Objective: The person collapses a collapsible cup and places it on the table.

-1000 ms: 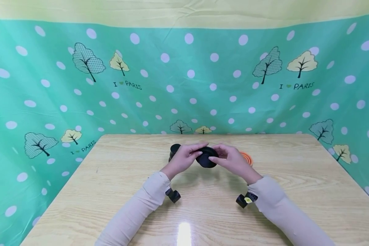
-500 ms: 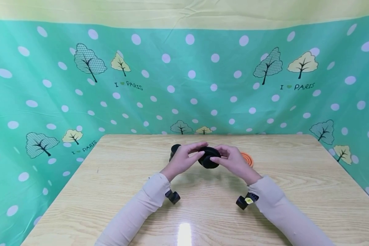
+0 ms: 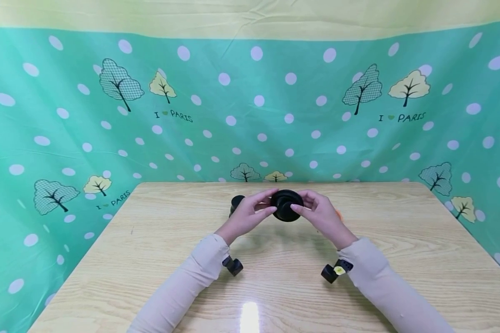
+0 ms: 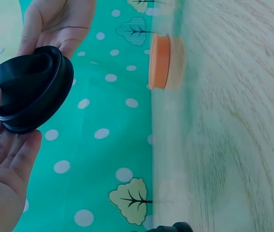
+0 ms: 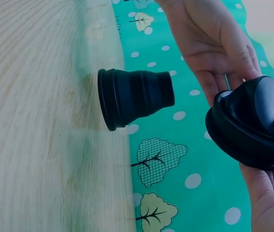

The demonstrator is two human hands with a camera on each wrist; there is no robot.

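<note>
Both hands hold a black cup lid (image 3: 287,206) above the table, its raised, recessed top facing the head camera. My left hand (image 3: 246,216) pinches its left edge between thumb and fingers. On the opposite edge my right hand (image 3: 321,215) does the same, thumb on the raised part. In the right wrist view a black ribbed collapsible cup (image 5: 137,96) stands upside down on its wide rim; my left hand partly hides it in the head view. An orange ring (image 4: 159,61) lies on the table in the left wrist view, mostly behind my right hand from above.
The wooden table (image 3: 171,222) reaches back to a green dotted curtain (image 3: 258,115). Each wrist carries a small black camera, the left one (image 3: 233,266) and the right one (image 3: 331,273) hanging inward over the table.
Both hands have lifted the lid slightly up and to the right and turned its top more toward the head camera. My right hand now covers more of the orange ring.
</note>
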